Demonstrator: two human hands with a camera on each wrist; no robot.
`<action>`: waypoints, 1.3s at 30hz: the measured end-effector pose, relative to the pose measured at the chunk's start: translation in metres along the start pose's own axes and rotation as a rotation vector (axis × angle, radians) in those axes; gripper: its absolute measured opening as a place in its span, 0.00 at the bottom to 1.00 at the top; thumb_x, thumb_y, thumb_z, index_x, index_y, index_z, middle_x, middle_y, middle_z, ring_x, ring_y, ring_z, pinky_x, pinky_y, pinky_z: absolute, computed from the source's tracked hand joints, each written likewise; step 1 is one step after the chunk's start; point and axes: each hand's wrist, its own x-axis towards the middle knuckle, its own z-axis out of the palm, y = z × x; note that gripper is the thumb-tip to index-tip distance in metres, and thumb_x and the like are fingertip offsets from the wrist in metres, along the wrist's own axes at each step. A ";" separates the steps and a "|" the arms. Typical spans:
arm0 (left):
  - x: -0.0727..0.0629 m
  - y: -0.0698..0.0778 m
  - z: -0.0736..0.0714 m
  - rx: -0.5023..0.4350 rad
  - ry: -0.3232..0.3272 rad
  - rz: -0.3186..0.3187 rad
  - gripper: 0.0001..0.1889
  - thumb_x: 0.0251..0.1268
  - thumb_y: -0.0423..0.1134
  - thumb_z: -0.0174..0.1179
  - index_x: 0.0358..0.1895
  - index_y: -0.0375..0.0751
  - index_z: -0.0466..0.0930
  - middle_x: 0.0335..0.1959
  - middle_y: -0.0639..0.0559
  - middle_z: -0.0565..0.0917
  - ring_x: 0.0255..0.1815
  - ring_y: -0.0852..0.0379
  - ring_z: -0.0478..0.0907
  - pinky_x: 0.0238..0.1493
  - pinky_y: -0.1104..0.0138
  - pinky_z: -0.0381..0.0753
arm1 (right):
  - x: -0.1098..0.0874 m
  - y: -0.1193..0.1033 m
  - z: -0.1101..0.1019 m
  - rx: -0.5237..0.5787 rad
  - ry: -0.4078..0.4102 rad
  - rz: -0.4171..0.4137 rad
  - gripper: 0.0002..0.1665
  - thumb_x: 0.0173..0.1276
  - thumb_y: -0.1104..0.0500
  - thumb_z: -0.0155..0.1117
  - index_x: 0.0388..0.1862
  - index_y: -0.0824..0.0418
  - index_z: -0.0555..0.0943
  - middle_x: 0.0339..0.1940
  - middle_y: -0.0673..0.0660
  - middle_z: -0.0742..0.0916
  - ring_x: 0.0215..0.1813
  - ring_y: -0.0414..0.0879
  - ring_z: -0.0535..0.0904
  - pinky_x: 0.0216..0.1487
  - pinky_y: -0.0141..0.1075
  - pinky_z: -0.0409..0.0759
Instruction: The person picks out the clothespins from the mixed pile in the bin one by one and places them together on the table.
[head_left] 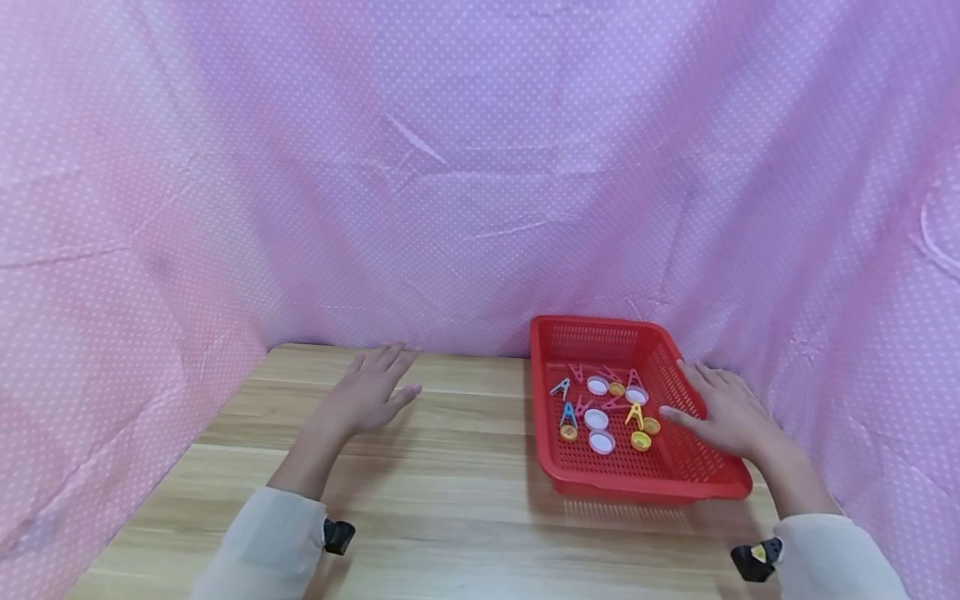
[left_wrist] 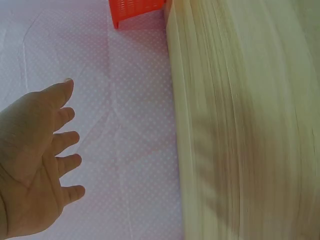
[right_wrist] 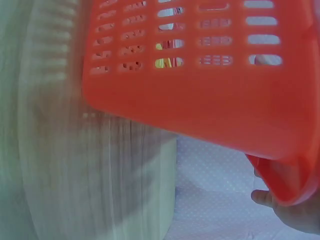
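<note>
My left hand [head_left: 366,398] is held above the left part of the wooden table with its fingers spread and nothing in it. In the left wrist view the palm of the left hand [left_wrist: 30,160] faces the camera. On the table's right stands a red plastic basket [head_left: 547,450]. My right hand [head_left: 727,408] is at the basket's right rim, fingers extended and thumb pointing inward over it; whether it touches is unclear. Inside lie pink clothespins [head_left: 576,372], a blue clothespin [head_left: 567,414], a yellow clothespin [head_left: 636,415], white caps [head_left: 596,419] and yellow caps [head_left: 641,441].
A pink-purple polka-dot cloth [head_left: 465,208] hangs behind the table and along both sides. The wooden tabletop [head_left: 450,467] extends to the left of the basket. A grey clothespin [head_left: 561,388] lies in the basket near its left wall.
</note>
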 end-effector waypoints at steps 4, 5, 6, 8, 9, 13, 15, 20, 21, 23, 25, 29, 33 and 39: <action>0.007 0.004 0.003 -0.014 -0.004 0.018 0.34 0.81 0.55 0.49 0.81 0.42 0.57 0.80 0.35 0.57 0.80 0.31 0.52 0.75 0.34 0.48 | 0.002 0.006 0.004 0.098 0.057 -0.046 0.46 0.71 0.42 0.68 0.75 0.69 0.67 0.65 0.74 0.78 0.64 0.72 0.72 0.60 0.73 0.68; 0.008 0.005 0.004 -0.011 -0.001 0.026 0.34 0.80 0.55 0.49 0.80 0.41 0.58 0.80 0.35 0.58 0.79 0.31 0.53 0.74 0.34 0.49 | 0.003 0.008 0.006 0.132 0.070 -0.060 0.43 0.71 0.44 0.68 0.74 0.69 0.69 0.62 0.72 0.81 0.61 0.70 0.75 0.58 0.72 0.71; 0.010 0.006 0.005 -0.009 0.002 0.035 0.34 0.80 0.54 0.49 0.80 0.41 0.58 0.80 0.35 0.58 0.79 0.31 0.53 0.74 0.33 0.51 | 0.004 0.010 0.007 0.164 0.082 -0.077 0.39 0.71 0.47 0.69 0.72 0.69 0.72 0.59 0.70 0.83 0.58 0.68 0.77 0.56 0.71 0.73; 0.013 0.009 0.008 -0.015 -0.002 0.049 0.34 0.80 0.54 0.50 0.80 0.40 0.58 0.80 0.35 0.59 0.79 0.31 0.54 0.73 0.33 0.52 | 0.005 0.015 0.009 0.212 0.103 -0.095 0.32 0.72 0.53 0.69 0.68 0.69 0.76 0.53 0.68 0.86 0.53 0.66 0.80 0.53 0.69 0.76; 0.015 0.011 0.009 -0.022 -0.008 0.056 0.34 0.80 0.54 0.50 0.80 0.40 0.57 0.80 0.35 0.58 0.79 0.31 0.54 0.73 0.33 0.52 | 0.005 0.017 0.010 0.235 0.113 -0.100 0.28 0.72 0.55 0.68 0.65 0.70 0.78 0.52 0.68 0.87 0.52 0.66 0.81 0.51 0.68 0.77; 0.021 0.022 0.012 -0.050 -0.043 0.081 0.35 0.81 0.54 0.49 0.82 0.42 0.55 0.80 0.35 0.57 0.80 0.32 0.52 0.73 0.33 0.52 | 0.004 0.023 0.014 0.318 0.141 -0.081 0.20 0.74 0.64 0.63 0.60 0.74 0.80 0.51 0.72 0.86 0.51 0.69 0.82 0.49 0.61 0.82; 0.024 0.027 0.013 -0.053 -0.056 0.092 0.35 0.81 0.55 0.49 0.82 0.42 0.54 0.81 0.36 0.57 0.80 0.33 0.52 0.74 0.34 0.51 | 0.002 0.026 0.017 0.359 0.156 -0.063 0.18 0.74 0.66 0.62 0.59 0.74 0.80 0.52 0.73 0.85 0.51 0.67 0.83 0.48 0.48 0.85; 0.035 0.037 0.017 -0.028 -0.078 0.118 0.35 0.81 0.57 0.47 0.82 0.44 0.54 0.81 0.39 0.57 0.81 0.37 0.52 0.77 0.40 0.50 | -0.001 0.034 0.022 0.482 0.167 -0.005 0.20 0.74 0.68 0.61 0.62 0.74 0.79 0.56 0.74 0.83 0.46 0.41 0.84 0.41 0.23 0.79; 0.038 0.040 0.018 -0.023 -0.080 0.130 0.35 0.81 0.57 0.47 0.82 0.45 0.54 0.81 0.39 0.57 0.81 0.37 0.52 0.78 0.41 0.50 | -0.002 0.036 0.023 0.524 0.162 0.014 0.21 0.74 0.67 0.62 0.63 0.74 0.78 0.57 0.74 0.83 0.45 0.36 0.84 0.40 0.23 0.80; 0.043 0.044 0.019 -0.013 -0.089 0.148 0.35 0.81 0.57 0.47 0.82 0.46 0.54 0.81 0.40 0.57 0.81 0.39 0.52 0.78 0.42 0.49 | -0.003 0.040 0.025 0.621 0.136 0.053 0.24 0.75 0.64 0.63 0.65 0.74 0.76 0.56 0.68 0.85 0.44 0.29 0.82 0.40 0.24 0.82; 0.048 0.050 0.019 -0.005 -0.097 0.170 0.35 0.81 0.57 0.47 0.82 0.47 0.54 0.81 0.40 0.57 0.81 0.39 0.52 0.78 0.42 0.50 | -0.004 0.043 0.027 0.733 0.105 0.105 0.27 0.76 0.61 0.64 0.68 0.74 0.74 0.54 0.57 0.88 0.44 0.28 0.83 0.41 0.27 0.83; 0.060 0.060 0.021 0.015 -0.119 0.216 0.34 0.81 0.58 0.46 0.82 0.49 0.54 0.81 0.43 0.58 0.81 0.41 0.54 0.77 0.42 0.52 | -0.007 0.049 0.031 1.028 0.036 0.219 0.24 0.76 0.58 0.65 0.68 0.63 0.79 0.46 0.38 0.89 0.43 0.34 0.86 0.41 0.32 0.85; 0.075 0.074 0.024 0.028 -0.132 0.250 0.34 0.81 0.58 0.46 0.82 0.51 0.54 0.81 0.46 0.60 0.81 0.43 0.56 0.77 0.43 0.55 | -0.010 0.052 0.035 1.323 0.009 0.304 0.19 0.76 0.60 0.64 0.62 0.48 0.85 0.43 0.41 0.90 0.42 0.40 0.88 0.41 0.36 0.87; 0.099 0.098 0.035 0.029 -0.134 0.315 0.34 0.80 0.61 0.44 0.82 0.52 0.56 0.79 0.49 0.64 0.80 0.48 0.57 0.78 0.46 0.55 | -0.012 0.056 0.036 1.467 0.038 0.339 0.19 0.76 0.60 0.63 0.61 0.44 0.86 0.43 0.43 0.90 0.41 0.43 0.89 0.40 0.39 0.87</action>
